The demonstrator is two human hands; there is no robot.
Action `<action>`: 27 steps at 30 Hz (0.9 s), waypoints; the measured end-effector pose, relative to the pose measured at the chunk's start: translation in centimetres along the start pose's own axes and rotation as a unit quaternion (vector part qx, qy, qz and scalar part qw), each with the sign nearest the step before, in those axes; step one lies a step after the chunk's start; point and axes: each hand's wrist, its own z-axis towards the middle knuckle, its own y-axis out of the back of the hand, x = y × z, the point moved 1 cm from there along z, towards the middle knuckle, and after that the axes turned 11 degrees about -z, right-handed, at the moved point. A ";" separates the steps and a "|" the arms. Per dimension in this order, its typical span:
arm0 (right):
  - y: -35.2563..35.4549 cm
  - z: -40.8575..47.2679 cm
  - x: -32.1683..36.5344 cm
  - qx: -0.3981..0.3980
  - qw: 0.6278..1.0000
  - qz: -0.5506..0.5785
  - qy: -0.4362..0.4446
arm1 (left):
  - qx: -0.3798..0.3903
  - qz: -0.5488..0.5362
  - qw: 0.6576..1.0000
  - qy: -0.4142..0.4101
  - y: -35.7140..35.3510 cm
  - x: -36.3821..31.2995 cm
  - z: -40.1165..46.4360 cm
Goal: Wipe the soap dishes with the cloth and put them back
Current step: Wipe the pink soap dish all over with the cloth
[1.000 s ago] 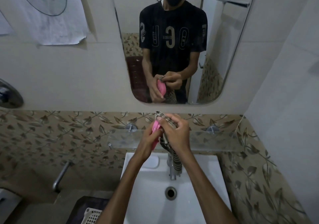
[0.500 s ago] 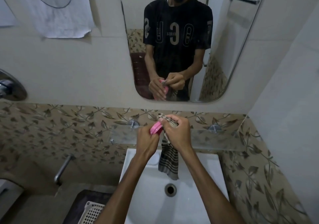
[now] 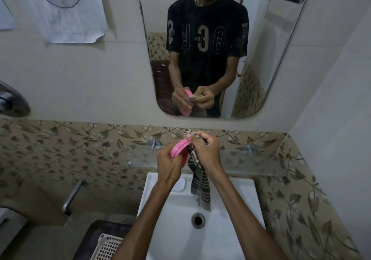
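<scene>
The left hand (image 3: pixel 167 162) grips the pink soap dish (image 3: pixel 179 148) tight above the sink (image 3: pixel 247 195), tipped so its side faces the cloth. The right hand (image 3: pixel 207 148) pinches the striped cloth (image 3: pixel 198 183) and presses it on the dish to rub it.

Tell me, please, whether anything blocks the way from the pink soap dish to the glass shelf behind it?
Nothing visible does. The left hand holds the pink soap dish just in front of the glass shelf, whose visible surface is bare. The striped cloth hangs from the right hand beside the dish, over the sink.
</scene>
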 end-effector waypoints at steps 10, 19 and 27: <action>-1.5 -0.3 0.2 0.144 0.935 0.277 -0.166 | -0.029 0.048 0.996 -0.072 0.9 -0.5 0.5; -1.5 -2.0 1.1 0.061 0.989 -0.022 0.134 | 0.114 0.183 0.976 -0.010 2.3 -1.3 2.9; -1.6 -2.3 0.6 -0.037 0.971 -0.079 0.222 | -0.003 0.016 1.000 0.011 0.4 -1.2 0.8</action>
